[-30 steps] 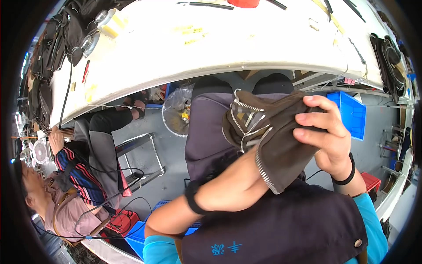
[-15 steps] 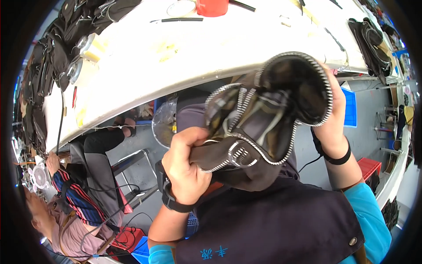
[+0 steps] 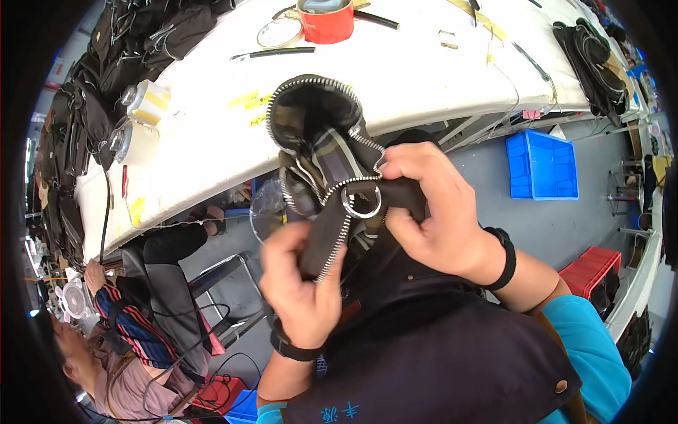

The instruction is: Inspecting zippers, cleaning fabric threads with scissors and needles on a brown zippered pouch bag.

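A dark brown fabric pouch (image 3: 314, 113) with silver zipper edges and plaid lining is held open over my lap, in front of the table's edge. My left hand (image 3: 296, 283) pinches its lower-left flap along a zipper. My right hand (image 3: 438, 212) grips the fabric at the right, thumb and forefinger closed on it beside a silver ring (image 3: 361, 203).
The white table (image 3: 198, 99) holds piles of black bags (image 3: 127, 56), tape rolls (image 3: 141, 145), a red container (image 3: 326, 25) and black strips. A blue crate (image 3: 542, 165) and red crate (image 3: 590, 272) are on the floor at right. A co-worker (image 3: 127, 360) is at left.
The pouch has rotated and shifted left, its round opening now toward the table. My right hand has moved down and left to beside the ring; my left hand has moved slightly lower.
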